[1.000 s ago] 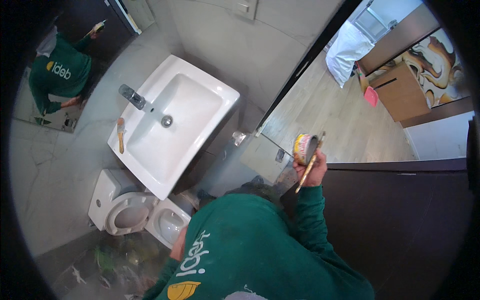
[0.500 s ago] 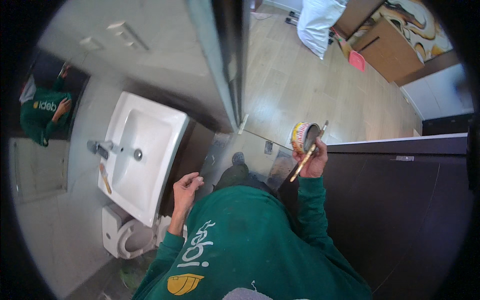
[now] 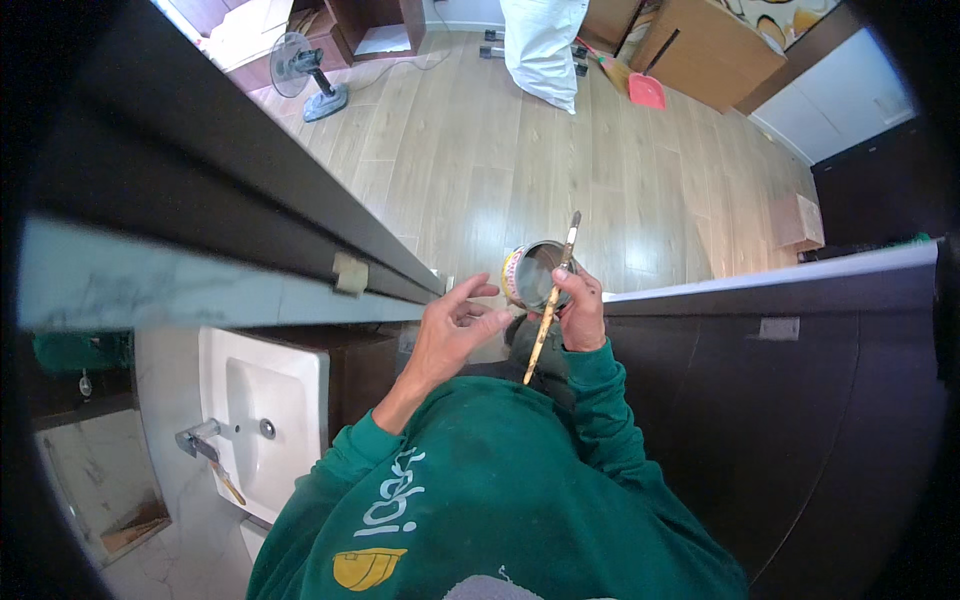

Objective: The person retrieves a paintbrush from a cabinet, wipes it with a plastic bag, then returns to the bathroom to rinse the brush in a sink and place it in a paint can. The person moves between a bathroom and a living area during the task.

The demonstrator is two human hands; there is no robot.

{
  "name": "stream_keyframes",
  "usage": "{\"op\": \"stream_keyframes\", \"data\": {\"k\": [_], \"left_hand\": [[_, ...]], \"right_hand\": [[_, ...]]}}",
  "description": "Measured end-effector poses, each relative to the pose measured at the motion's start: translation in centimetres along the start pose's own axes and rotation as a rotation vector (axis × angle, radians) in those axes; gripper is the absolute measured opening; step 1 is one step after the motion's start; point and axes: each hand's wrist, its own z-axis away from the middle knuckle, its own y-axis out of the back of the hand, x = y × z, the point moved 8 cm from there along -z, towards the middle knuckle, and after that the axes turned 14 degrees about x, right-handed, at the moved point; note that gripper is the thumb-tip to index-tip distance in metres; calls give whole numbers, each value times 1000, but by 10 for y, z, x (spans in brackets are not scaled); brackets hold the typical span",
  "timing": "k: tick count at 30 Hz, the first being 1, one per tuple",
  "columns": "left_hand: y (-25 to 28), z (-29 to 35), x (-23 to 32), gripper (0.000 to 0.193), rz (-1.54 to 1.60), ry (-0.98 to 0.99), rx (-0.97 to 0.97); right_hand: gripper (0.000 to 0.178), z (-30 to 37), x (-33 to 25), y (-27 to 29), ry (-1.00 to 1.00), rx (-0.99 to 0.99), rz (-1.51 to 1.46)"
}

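My right hand (image 3: 584, 315) is closed round a small round tin can (image 3: 513, 276) with a yellow, white and red label. Its open top shows a greyish inside. Under the thumb of the same hand, a thin paintbrush (image 3: 546, 326) with a stained wooden handle lies slanted across the can, dark tip pointing away from me. My left hand (image 3: 452, 335) is held just left of the can, its fingers apart and curved toward it, with nothing in them. Whether its fingertips touch the can I cannot tell.
A white washbasin (image 3: 285, 375) with a tap (image 3: 200, 436) is at the left; another brush (image 3: 228, 483) lies on its rim. A dark door frame (image 3: 230, 180) stands beside me. Beyond are a fan (image 3: 322, 95), a white sack (image 3: 545, 50) and a pink dustpan (image 3: 646, 91). A dark panel (image 3: 720, 400) is at the right.
My view has turned toward the room with the wooden floor. My left hand has risen from beside the basin to the can. The can and brush have come in nearer my middle.
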Motion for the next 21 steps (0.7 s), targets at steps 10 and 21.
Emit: {"op": "stream_keyframes", "data": {"k": [10, 21], "left_hand": [[-63, -164, -18, 32, 210, 277, 284], [-112, -270, 17, 30, 558, 322, 674]], "right_hand": [[46, -196, -45, -42, -71, -373, 362], [64, -324, -150, -117, 91, -554, 632]]}}
